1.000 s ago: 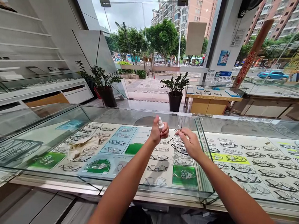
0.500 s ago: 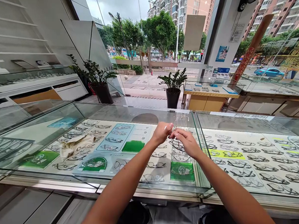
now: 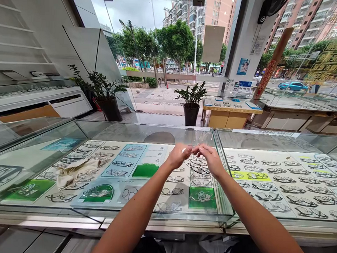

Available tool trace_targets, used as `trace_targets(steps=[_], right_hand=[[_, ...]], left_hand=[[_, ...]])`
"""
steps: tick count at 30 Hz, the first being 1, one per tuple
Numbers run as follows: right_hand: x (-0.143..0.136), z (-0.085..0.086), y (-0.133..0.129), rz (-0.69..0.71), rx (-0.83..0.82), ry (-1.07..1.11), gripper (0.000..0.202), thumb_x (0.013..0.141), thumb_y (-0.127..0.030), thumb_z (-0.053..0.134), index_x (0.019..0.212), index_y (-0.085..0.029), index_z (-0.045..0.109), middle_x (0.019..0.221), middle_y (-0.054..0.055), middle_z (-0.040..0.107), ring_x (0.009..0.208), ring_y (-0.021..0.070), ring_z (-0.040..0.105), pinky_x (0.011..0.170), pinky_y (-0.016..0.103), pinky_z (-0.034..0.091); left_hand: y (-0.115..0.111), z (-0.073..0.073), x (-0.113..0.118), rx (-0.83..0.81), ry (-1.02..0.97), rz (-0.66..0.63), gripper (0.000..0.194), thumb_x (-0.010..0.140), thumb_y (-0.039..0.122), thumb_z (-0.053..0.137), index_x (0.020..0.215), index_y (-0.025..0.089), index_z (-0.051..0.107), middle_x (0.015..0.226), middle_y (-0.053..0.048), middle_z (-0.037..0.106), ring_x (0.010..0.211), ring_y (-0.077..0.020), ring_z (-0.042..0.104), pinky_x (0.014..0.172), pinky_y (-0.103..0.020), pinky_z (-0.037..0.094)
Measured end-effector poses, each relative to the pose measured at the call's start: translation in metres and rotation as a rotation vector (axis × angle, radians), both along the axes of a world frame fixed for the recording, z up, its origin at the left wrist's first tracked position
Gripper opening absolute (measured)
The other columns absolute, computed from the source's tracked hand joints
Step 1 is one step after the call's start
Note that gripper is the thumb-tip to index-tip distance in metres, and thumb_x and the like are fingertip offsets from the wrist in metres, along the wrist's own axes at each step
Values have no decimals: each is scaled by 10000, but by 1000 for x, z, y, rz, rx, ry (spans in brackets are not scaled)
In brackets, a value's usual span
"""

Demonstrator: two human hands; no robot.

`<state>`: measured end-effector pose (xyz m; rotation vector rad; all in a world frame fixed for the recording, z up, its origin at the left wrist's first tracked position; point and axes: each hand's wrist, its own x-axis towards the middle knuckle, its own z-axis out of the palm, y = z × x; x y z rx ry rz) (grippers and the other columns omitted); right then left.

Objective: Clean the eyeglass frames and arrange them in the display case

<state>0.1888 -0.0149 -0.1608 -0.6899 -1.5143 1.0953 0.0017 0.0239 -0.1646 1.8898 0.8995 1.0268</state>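
Note:
Both hands are together above the glass counter, over its right part. My left hand (image 3: 181, 155) is closed and slightly blurred, its fingertips against those of my right hand (image 3: 209, 158). The fingers of my right hand are bent in a pinch. Between and just beyond them shows a faint, thin-rimmed pair of eyeglasses (image 3: 205, 135), hard to make out against the glass. Under the glass below my hands lie dark-framed glasses (image 3: 199, 167) and a green display pad (image 3: 202, 198). A crumpled beige cloth (image 3: 76, 173) rests to the left on the counter.
The glass display counter (image 3: 124, 128) spans the view, with rows of eyeglasses inside; a second case (image 3: 268, 136) adjoins it on the right. Potted plants (image 3: 191, 111) stand beyond it, before glass doors. A wooden-fronted table (image 3: 226, 117) is at the back right.
The head view has shifted a little, so the surroundings sit further left and slightly lower. My hands stay together at the eyeglasses, with a small movement of the fingers.

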Motion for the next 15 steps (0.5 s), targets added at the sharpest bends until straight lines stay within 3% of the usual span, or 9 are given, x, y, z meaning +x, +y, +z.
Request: trace_targets(steps=[3,6,15], right_hand=[[3,-1,6,-58,-46,66,335,1011,-501,582,886,-254,771,973,67,756,931,243,651,835,362,505],[2,-2,8,-40,-67,73,332,1000,-504,590,879,-249,764,961,68,761,934,244,669,864,370,516],[1,-8,10,-15,-56,47,322,1009,-481,603,867,-249,777,969,55,757,944,232,651,873,358,503]], left_hand=[[-5,3,1,13,126,-86,760,842,872,536,515,223,311,515,34,274,541,-111,227,552,-325,157],[-7,5,3,34,197,-60,739,871,839,502,526,224,280,527,32,246,550,-117,208,562,-341,136],[-4,1,4,-13,154,-65,752,892,846,474,500,227,306,478,22,308,518,-118,236,549,-336,170]])
